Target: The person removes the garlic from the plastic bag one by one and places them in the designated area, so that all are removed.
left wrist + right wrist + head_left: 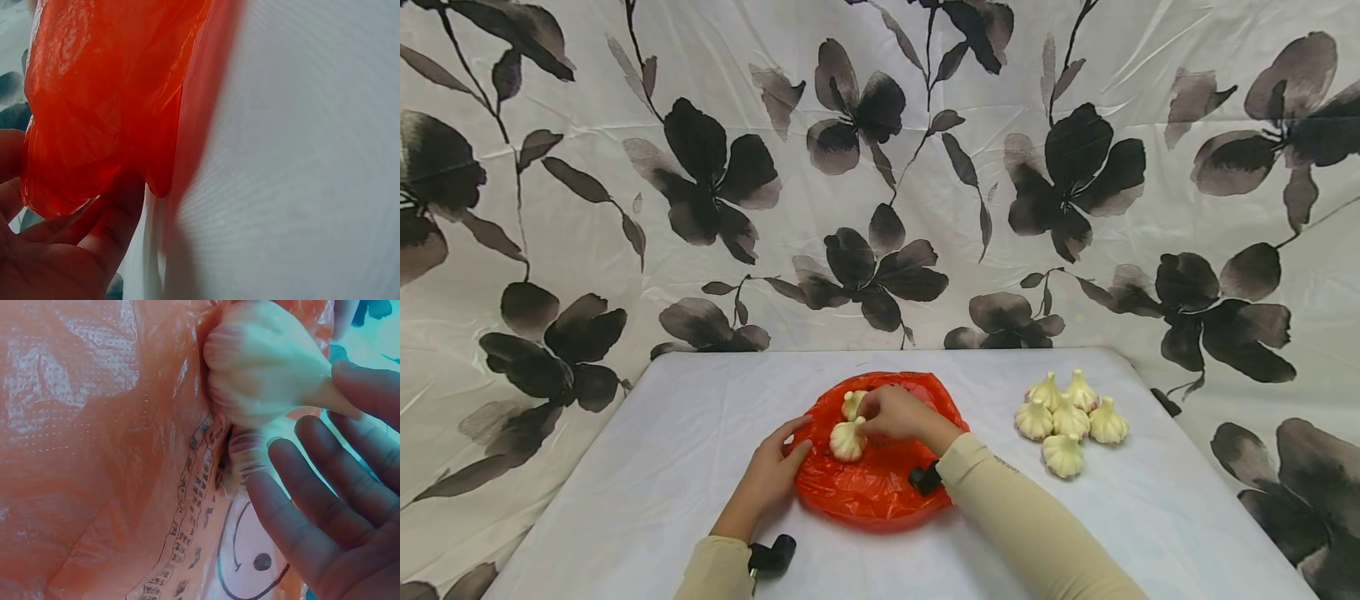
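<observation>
A red plastic bag lies spread on the table, with printed lettering and a smiley face showing in the right wrist view. My right hand pinches a garlic bulb by its stem between thumb and finger, over the bag. The other fingers of that hand are extended beside a second garlic bulb, which rests on the bag just behind the first. At the bag's left edge, my left hand holds the red plastic, thumb on one side and fingers on the other.
Several garlic bulbs stand in a cluster to the right of the bag. The table has a white cover. A floral cloth hangs behind it. Black wrist cameras jut from both sleeves.
</observation>
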Motion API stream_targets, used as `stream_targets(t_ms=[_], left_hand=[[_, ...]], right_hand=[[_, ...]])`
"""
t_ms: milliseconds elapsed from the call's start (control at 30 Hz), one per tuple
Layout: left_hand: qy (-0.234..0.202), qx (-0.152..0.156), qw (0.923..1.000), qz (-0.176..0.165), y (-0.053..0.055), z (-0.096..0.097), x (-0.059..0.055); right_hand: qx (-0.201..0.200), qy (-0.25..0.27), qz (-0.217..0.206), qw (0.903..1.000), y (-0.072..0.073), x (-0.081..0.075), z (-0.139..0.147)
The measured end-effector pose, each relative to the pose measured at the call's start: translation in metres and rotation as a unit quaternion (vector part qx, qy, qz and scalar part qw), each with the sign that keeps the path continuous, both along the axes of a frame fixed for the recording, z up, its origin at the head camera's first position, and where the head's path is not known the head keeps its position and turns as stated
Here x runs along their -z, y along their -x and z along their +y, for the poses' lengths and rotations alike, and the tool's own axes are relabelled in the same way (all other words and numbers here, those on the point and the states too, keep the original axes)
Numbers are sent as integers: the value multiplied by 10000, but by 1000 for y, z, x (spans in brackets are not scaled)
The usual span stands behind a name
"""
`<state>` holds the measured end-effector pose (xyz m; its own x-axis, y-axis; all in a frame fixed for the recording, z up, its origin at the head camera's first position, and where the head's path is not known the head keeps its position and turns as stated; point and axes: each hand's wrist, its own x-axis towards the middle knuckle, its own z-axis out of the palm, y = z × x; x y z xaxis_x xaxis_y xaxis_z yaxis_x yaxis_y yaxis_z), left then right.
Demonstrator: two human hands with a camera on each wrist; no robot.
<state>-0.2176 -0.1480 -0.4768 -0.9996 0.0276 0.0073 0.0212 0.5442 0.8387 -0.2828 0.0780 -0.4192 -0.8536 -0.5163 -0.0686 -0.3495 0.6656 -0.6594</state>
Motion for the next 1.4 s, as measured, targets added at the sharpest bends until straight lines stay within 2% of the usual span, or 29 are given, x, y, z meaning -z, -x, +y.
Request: stream_targets(t_ms=[233, 500, 667, 967, 1133, 1400], left_hand=[[41, -2, 10000, 6, 0, 0, 0], [69, -41, 9999, -81, 1, 0, 1], [98, -58, 9998, -131, 1, 1, 1], [162, -93, 9997, -186, -1, 2, -1], [211, -84, 9996, -153, -1, 2, 0], [193, -7, 9998, -100, 0, 1, -1]], right_hand=[[46, 198, -100, 9997, -2, -1, 0], [12, 329, 73, 9994, -3, -4, 6], [-44, 247, 315, 9992, -5, -7, 12], [-261, 451, 416, 9978, -9, -14, 25], [-104, 475, 391, 9981, -10, -16, 34], [-163, 787, 379, 9960, -11, -16, 51]])
